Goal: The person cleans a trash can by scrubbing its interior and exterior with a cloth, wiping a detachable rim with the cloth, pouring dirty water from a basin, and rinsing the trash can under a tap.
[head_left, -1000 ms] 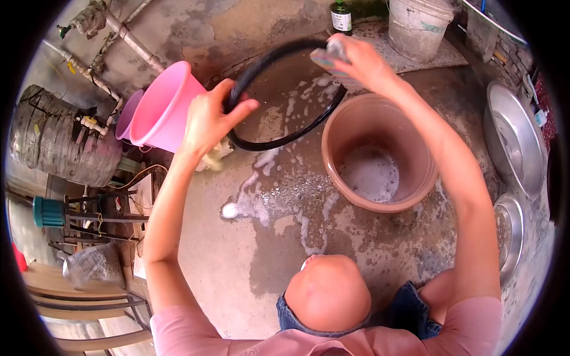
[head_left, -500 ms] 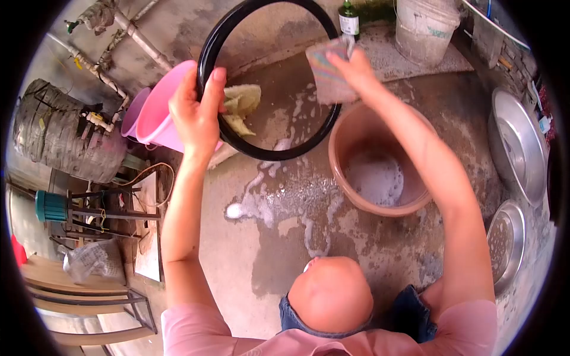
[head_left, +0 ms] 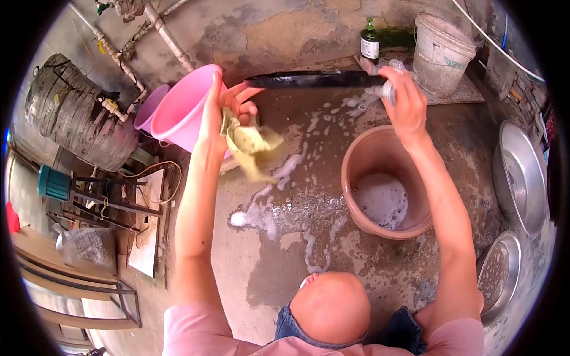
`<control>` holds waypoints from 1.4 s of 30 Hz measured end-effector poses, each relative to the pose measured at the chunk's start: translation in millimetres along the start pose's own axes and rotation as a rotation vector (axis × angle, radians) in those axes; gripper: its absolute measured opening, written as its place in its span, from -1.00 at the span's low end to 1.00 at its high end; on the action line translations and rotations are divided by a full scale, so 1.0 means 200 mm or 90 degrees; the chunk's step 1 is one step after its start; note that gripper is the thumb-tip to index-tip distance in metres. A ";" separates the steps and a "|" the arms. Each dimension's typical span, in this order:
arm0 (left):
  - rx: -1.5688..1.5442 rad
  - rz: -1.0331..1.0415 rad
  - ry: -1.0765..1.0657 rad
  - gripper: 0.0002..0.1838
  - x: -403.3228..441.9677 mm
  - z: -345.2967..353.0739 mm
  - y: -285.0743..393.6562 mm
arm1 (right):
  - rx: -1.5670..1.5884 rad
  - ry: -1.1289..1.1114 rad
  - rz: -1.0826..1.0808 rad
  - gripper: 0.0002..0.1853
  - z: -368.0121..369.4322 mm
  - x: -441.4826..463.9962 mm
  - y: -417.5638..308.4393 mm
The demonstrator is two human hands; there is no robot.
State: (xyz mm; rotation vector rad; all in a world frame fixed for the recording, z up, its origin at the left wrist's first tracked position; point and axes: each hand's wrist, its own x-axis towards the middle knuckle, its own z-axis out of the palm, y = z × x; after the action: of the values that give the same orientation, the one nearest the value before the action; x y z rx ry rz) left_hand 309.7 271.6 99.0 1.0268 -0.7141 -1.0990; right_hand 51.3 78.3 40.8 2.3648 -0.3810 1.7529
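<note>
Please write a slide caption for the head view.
A black ring, edge-on, between left hand and right hand above a foamy floor.

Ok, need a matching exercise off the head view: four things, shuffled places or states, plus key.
1. Black ring
2. Brown bucket
3. Green bottle
4. Pink bucket

A. Near the back wall
B. Beside a purple container
C. Foamy water inside
D. Raised between left hand and right hand

Pairs: 1-D, 2-C, 3-A, 4-B

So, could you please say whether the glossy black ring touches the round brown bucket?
Apart: the head view shows wet floor between the black ring and brown bucket.
</note>
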 end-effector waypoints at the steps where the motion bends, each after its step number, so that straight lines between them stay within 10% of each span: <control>1: -0.066 -0.023 -0.030 -0.22 0.02 -0.01 0.00 | -0.019 -0.004 -0.040 -0.54 0.01 -0.03 0.01; 4: 0.022 0.007 0.127 -0.62 0.15 -0.07 -0.06 | 0.007 -0.068 -0.174 -0.50 -0.03 -0.10 -0.04; 9: 0.391 0.214 0.144 -0.65 0.13 0.06 -0.01 | 0.120 -0.335 -0.077 -0.46 -0.10 -0.21 0.08; 13: 0.691 0.301 0.099 -0.58 0.08 0.10 -0.02 | 0.148 -0.221 0.049 -0.46 -0.16 -0.06 0.13; 20: 1.023 0.227 -0.026 -0.56 0.00 0.40 -0.03 | 0.194 -0.032 -0.235 -0.57 -0.06 0.35 -0.10; 30: 0.958 0.187 -0.050 -0.53 -0.01 0.42 -0.02 | 0.204 -0.147 -0.409 -0.75 -0.03 0.27 -0.15; 42: 1.022 0.230 -0.100 -0.58 -0.02 0.47 -0.05 | 0.150 -0.085 -0.312 -0.74 0.05 0.29 -0.15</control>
State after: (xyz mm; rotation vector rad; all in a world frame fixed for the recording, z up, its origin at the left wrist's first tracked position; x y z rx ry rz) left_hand 222.9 246.1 125.5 1.9831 -1.9267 -0.0782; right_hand 86.0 98.1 92.9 2.4556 0.3825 1.4775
